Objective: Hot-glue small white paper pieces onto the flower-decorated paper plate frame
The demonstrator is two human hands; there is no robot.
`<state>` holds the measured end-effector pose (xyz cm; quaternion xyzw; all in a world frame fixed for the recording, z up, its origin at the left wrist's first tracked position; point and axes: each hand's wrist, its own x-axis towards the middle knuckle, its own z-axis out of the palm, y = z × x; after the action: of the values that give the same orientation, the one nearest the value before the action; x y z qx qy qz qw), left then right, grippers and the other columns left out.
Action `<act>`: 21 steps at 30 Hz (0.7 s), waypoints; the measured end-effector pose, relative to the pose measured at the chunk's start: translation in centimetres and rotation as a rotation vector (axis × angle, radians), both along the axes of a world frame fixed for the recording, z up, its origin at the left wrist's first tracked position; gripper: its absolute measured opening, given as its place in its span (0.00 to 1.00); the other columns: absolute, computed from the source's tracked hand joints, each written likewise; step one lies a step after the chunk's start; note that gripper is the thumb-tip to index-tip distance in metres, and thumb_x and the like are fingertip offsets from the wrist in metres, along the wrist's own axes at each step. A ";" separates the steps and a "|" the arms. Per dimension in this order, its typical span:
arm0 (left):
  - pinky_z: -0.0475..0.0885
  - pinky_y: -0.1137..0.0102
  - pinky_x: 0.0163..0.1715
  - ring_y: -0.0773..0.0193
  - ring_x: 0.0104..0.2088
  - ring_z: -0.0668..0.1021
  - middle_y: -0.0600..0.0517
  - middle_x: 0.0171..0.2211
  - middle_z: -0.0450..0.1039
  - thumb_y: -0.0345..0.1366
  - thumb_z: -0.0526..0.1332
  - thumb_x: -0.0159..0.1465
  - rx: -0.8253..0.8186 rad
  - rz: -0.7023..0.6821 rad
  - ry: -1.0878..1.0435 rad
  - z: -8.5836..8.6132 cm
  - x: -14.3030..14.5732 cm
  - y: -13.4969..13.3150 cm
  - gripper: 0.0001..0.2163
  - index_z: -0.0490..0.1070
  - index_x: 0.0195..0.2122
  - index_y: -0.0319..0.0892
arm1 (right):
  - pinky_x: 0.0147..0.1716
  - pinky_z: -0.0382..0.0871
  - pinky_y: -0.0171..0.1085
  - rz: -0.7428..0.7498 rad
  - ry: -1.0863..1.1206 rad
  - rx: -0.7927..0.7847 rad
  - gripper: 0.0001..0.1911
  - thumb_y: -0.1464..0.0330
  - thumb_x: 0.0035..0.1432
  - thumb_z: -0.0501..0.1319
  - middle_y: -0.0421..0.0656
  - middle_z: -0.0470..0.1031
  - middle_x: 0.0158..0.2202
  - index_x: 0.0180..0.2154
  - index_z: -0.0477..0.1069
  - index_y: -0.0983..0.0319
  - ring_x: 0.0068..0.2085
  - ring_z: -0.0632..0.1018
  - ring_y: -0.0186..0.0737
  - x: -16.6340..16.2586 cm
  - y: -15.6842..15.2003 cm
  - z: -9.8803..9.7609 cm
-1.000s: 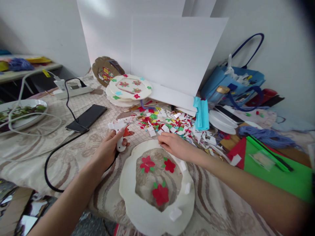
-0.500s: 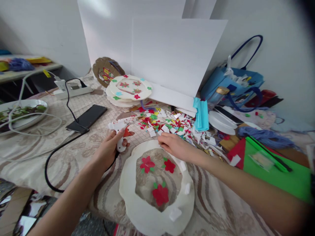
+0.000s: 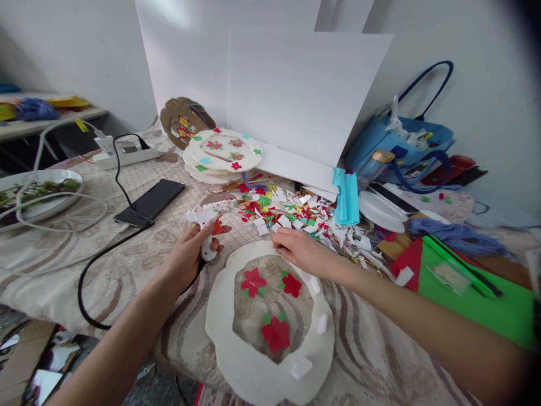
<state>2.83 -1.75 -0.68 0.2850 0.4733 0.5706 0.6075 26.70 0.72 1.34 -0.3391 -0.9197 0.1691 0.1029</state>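
Note:
My left hand [image 3: 192, 251] is wrapped round a white glue gun [image 3: 205, 251] with an orange trigger, its black cord trailing down past my wrist. It is held just left of a white scalloped frame [image 3: 224, 355] lying on the cloth. Red paper flowers [image 3: 276, 334] with green leaves sit on the clear middle of that frame. Small white pieces [image 3: 301, 368] stand along its right rim. At the frame's top edge, my right hand [image 3: 302, 251] rests with curled, closed fingers. Whatever lies under those fingertips is hidden.
Paper scraps [image 3: 291, 208] are heaped beyond the frame. Finished decorated frames [image 3: 224, 149] are stacked behind, before white boards [image 3: 296, 90]. A phone [image 3: 150, 203], power strip [image 3: 127, 158] and cables lie left. A blue bag [image 3: 401, 146] and green sheet [image 3: 477, 299] are right.

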 end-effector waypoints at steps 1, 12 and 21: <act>0.69 0.73 0.24 0.75 0.19 0.65 0.56 0.27 0.69 0.38 0.68 0.52 0.002 -0.001 0.002 0.0 0.0 0.0 0.14 0.66 0.35 0.40 | 0.33 0.57 0.33 0.001 -0.002 0.002 0.11 0.84 0.56 0.53 0.40 0.63 0.31 0.28 0.62 0.63 0.33 0.66 0.35 0.0 0.0 0.0; 0.68 0.75 0.23 0.75 0.20 0.66 0.57 0.25 0.66 0.39 0.66 0.54 -0.027 -0.004 0.039 -0.2 -0.2 0.1 0.13 0.66 0.36 0.40 | 0.34 0.57 0.33 -0.005 0.001 0.004 0.11 0.83 0.58 0.53 0.40 0.64 0.31 0.28 0.62 0.63 0.34 0.66 0.35 0.1 0.1 -0.3; 0.68 0.74 0.23 0.74 0.19 0.65 0.56 0.25 0.68 0.39 0.67 0.52 -0.017 -0.005 0.027 -0.3 -0.1 0.1 0.14 0.67 0.34 0.40 | 0.34 0.58 0.34 0.006 0.026 -0.007 0.11 0.83 0.58 0.51 0.41 0.65 0.32 0.29 0.63 0.63 0.34 0.66 0.36 0.3 0.2 -0.4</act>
<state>2.74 -1.61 -0.93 0.2891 0.4855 0.5611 0.6049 26.97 0.90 0.90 -0.3343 -0.9188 0.1770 0.1130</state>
